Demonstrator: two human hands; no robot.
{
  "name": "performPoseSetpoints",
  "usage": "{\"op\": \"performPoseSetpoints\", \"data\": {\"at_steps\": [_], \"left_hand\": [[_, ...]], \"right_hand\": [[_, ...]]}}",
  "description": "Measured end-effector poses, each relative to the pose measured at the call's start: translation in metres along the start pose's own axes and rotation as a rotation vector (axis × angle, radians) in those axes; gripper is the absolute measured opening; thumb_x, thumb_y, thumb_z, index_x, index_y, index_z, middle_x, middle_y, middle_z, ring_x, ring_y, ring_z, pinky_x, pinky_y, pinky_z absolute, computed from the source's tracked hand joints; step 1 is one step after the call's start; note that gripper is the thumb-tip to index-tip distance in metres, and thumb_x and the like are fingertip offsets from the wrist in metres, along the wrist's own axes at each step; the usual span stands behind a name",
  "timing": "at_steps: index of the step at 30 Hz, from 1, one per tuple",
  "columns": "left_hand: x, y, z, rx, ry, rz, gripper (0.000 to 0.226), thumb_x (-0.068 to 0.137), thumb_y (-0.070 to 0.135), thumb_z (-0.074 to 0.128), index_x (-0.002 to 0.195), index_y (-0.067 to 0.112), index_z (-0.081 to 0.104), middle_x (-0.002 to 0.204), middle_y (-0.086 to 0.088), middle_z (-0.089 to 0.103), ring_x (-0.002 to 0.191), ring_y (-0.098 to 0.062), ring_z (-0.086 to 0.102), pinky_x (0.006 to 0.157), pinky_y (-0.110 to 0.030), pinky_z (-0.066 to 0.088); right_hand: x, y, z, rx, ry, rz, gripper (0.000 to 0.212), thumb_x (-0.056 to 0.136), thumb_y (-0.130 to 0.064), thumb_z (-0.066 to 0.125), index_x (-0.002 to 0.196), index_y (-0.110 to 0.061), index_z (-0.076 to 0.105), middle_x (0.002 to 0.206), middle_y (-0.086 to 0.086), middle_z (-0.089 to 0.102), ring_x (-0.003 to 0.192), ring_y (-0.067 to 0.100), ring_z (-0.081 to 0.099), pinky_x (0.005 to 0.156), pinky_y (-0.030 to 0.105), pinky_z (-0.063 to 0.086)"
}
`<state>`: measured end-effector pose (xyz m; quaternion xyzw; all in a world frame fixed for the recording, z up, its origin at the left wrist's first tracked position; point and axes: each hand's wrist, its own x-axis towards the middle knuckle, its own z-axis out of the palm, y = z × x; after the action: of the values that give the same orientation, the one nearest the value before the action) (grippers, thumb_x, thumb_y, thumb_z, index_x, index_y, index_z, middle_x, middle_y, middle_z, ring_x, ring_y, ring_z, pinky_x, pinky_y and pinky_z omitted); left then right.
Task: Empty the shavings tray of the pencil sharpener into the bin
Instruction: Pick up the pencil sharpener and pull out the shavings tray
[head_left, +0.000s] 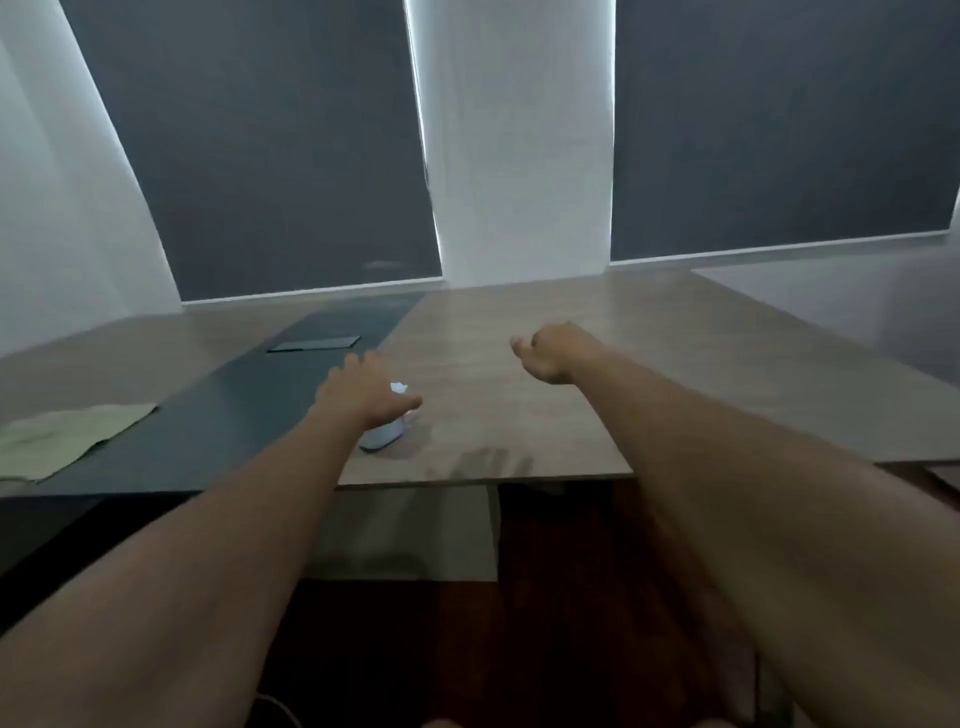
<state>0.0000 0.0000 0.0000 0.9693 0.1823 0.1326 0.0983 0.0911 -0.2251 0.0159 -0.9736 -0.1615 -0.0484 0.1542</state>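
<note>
Pencil sharpener (385, 432) sits near desk (519, 405) front edge, just under/nearer than left hand (363, 395), which hovers spread open, no grip yet. Right hand (550, 351) farther back, loosely curled, empty; left's closer, no bin visible.

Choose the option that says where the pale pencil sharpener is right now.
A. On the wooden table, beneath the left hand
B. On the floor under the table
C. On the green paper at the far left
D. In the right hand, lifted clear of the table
A: the pencil sharpener stands on the wooden table, with the left hand spread just over it; the right hand is apart and empty.
</note>
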Motion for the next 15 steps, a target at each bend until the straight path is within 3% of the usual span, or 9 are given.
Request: {"op": "performPoseSetpoints", "data": {"at_steps": [4, 7, 9, 12, 15], "left_hand": [[0.011, -0.020, 0.024, -0.130, -0.001, -0.145, 0.105, 0.068, 0.060, 0.073, 0.147, 0.008, 0.026, 0.149, -0.019, 0.033, 0.133, -0.041, 0.040, 0.104, -0.048, 0.040], [0.025, -0.035, 0.044, -0.327, 0.049, -0.263, 0.106, 0.066, 0.048, 0.082, 0.146, 0.005, 0.027, 0.147, -0.022, 0.035, 0.134, -0.039, 0.041, 0.105, -0.045, 0.039], [0.033, -0.045, 0.054, -0.455, 0.081, -0.308, 0.095, 0.066, 0.038, 0.085, 0.139, 0.003, 0.036, 0.142, -0.022, 0.043, 0.130, -0.037, 0.045, 0.102, -0.043, 0.041], [0.042, -0.055, 0.066, -0.572, 0.123, -0.321, 0.070, 0.065, 0.026, 0.087, 0.120, 0.007, 0.048, 0.128, -0.021, 0.057, 0.115, -0.036, 0.056, 0.091, -0.041, 0.046], [0.043, -0.059, 0.073, -0.643, 0.158, -0.324, 0.056, 0.068, 0.021, 0.084, 0.108, 0.015, 0.046, 0.116, -0.018, 0.063, 0.100, -0.033, 0.060, 0.080, -0.036, 0.045]], "right_hand": [[0.007, 0.005, 0.032, 0.038, -0.055, 0.000, 0.069, 0.103, -0.050, 0.022, 0.126, 0.002, 0.060, 0.133, 0.023, 0.059, 0.122, 0.038, 0.054, 0.101, 0.042, 0.043], [0.019, 0.005, 0.051, 0.056, -0.061, -0.034, 0.066, 0.104, -0.047, 0.024, 0.119, 0.003, 0.063, 0.126, 0.023, 0.063, 0.119, 0.038, 0.056, 0.098, 0.040, 0.045], [0.026, 0.004, 0.060, 0.081, -0.060, -0.042, 0.063, 0.104, -0.045, 0.024, 0.112, 0.004, 0.065, 0.122, 0.023, 0.065, 0.118, 0.039, 0.057, 0.096, 0.039, 0.045], [0.031, -0.003, 0.069, 0.133, -0.074, -0.054, 0.062, 0.105, -0.043, 0.025, 0.120, 0.002, 0.065, 0.127, 0.022, 0.064, 0.120, 0.038, 0.055, 0.099, 0.039, 0.044], [0.038, -0.009, 0.078, 0.160, -0.088, -0.087, 0.059, 0.105, -0.041, 0.026, 0.107, 0.002, 0.067, 0.114, 0.022, 0.067, 0.114, 0.037, 0.057, 0.095, 0.037, 0.045]]}}
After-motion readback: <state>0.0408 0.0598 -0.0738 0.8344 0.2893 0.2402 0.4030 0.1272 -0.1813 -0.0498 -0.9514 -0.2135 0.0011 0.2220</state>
